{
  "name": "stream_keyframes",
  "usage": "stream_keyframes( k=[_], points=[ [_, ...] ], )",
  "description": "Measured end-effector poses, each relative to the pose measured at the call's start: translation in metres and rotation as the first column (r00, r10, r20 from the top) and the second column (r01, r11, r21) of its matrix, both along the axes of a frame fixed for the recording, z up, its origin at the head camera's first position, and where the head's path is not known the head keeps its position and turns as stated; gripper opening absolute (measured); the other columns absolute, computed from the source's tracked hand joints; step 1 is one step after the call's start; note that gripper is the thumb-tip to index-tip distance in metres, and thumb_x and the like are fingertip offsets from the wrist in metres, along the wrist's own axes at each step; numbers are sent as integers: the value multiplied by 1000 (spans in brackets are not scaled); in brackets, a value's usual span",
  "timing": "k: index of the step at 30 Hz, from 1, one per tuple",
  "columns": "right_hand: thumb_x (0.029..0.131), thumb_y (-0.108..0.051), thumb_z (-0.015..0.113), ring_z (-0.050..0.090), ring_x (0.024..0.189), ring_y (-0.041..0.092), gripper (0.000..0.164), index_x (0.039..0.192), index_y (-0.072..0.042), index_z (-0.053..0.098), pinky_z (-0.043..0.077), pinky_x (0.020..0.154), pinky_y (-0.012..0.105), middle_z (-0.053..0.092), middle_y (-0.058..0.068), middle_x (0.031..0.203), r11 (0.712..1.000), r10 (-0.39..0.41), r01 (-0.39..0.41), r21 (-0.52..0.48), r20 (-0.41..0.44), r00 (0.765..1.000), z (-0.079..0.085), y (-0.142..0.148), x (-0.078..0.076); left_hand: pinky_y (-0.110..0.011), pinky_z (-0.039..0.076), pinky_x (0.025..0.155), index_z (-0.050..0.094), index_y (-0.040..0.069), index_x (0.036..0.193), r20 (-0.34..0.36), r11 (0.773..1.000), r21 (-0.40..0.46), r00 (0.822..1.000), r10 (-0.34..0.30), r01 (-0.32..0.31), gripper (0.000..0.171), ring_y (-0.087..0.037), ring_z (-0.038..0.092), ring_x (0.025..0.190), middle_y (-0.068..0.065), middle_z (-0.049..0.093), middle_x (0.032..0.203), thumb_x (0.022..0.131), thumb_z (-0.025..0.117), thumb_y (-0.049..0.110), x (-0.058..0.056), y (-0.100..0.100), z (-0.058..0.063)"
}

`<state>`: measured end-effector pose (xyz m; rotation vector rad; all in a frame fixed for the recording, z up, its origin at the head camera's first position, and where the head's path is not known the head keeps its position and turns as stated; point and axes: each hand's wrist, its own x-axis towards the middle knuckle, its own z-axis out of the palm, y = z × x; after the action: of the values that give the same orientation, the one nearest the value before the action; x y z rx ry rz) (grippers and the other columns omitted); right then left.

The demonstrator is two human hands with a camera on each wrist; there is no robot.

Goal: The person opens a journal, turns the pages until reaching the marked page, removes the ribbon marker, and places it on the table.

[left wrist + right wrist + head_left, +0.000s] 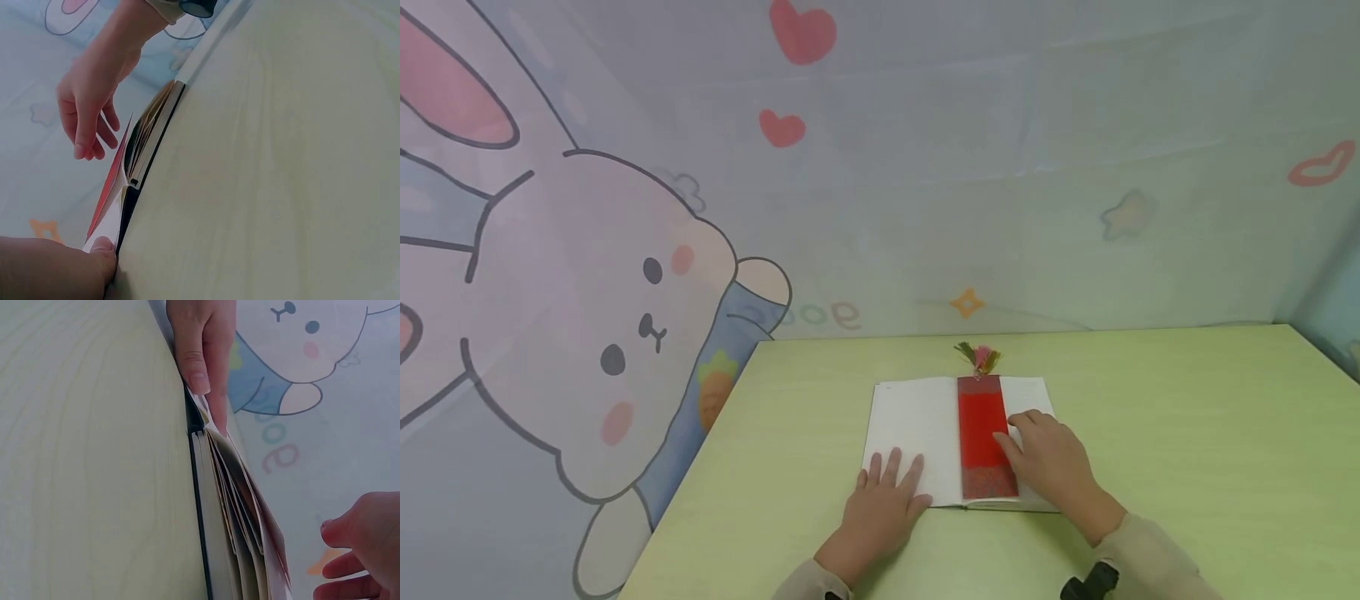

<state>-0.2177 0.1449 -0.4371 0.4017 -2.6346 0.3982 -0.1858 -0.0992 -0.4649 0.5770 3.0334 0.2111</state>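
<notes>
An open book (913, 421) with white pages lies on the table. Along its middle, on the right page, is a long red bookmark (983, 429) with darker patterned ends and a small pink-and-green tassel (980, 358) past the book's far edge. My left hand (880, 510) rests spread on the lower left page, its thumb at the near edge. Over the right page, my right hand (1054, 458) has loosely bent fingers beside the bookmark; in the left wrist view this hand (90, 100) hangs above the book with nothing in its fingers. Fanned pages (240, 512) show under the right side.
The book lies on a pale green table (1187, 433). Behind it hangs a cloth backdrop (925, 208) printed with hearts, stars and a large rabbit (572, 333) on the left. A black device (1090, 581) is worn on the right wrist.
</notes>
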Motion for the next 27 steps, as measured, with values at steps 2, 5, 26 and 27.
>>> stream_keyframes(
  k=[2,5,26,27],
  points=[
    [81,-26,71,62,80,29,30,94,1,67,53,66,40,66,15,91,1000,-19,20,-6,18,1000,-1,-1,-3,-53,26,104,34,19,145,-3,1000,-5,1000,-1,1,55,-42,23,134,-16,31,147,97,36,47,0,0,0],
    [81,-28,70,61,80,30,33,93,3,67,53,65,41,65,17,91,999,-50,50,-8,59,997,0,-3,-6,-54,26,103,33,20,146,-3,1000,-17,1000,-3,3,56,-42,23,134,-16,31,147,97,36,47,-1,0,-2],
    [77,-41,68,46,82,31,49,83,6,56,48,58,40,46,18,86,974,-197,223,-32,362,911,-6,-23,-27,-54,28,102,35,19,145,-30,996,-91,1000,4,-7,54,-43,26,132,-16,34,146,98,36,46,3,5,4],
    [77,-40,68,46,81,31,48,81,6,56,48,57,39,45,18,85,973,-197,227,-40,364,910,-6,-24,-28,-54,28,102,34,19,145,-26,995,-95,1000,5,-7,54,-43,26,132,-16,34,146,98,36,46,3,5,3]
  ],
)
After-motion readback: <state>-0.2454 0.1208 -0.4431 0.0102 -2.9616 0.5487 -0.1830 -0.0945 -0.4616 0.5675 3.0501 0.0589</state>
